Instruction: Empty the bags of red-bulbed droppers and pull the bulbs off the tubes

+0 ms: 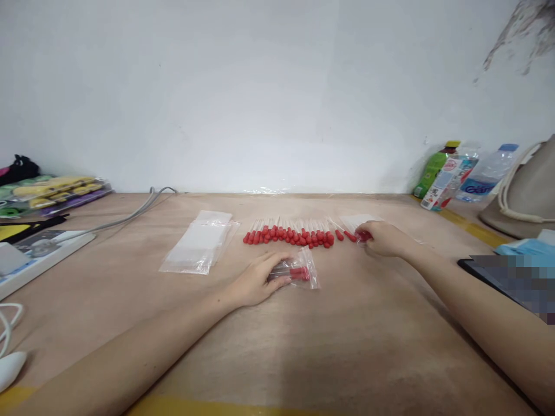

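A row of glass droppers with red rubber bulbs [288,234] lies at the middle of the table, bulbs toward me. My left hand [260,278] curls round a clear zip bag [310,268], which has red-bulbed droppers inside and lies on the table in front of the row. At the row's right end, my right hand [381,238] has its fingers closed on the red bulbs of a second clear bag of droppers [353,222]; the fingers hide part of it. Left of the row is a stack of flat clear bags [197,242].
A power strip [41,260] with a grey cable [130,215] and packaged items [60,190] stand at the left. Bottles [485,176], a carton [444,184], a beige bag [526,185] and a dark flat device [485,280] are at the right. A wall borders the table's back.
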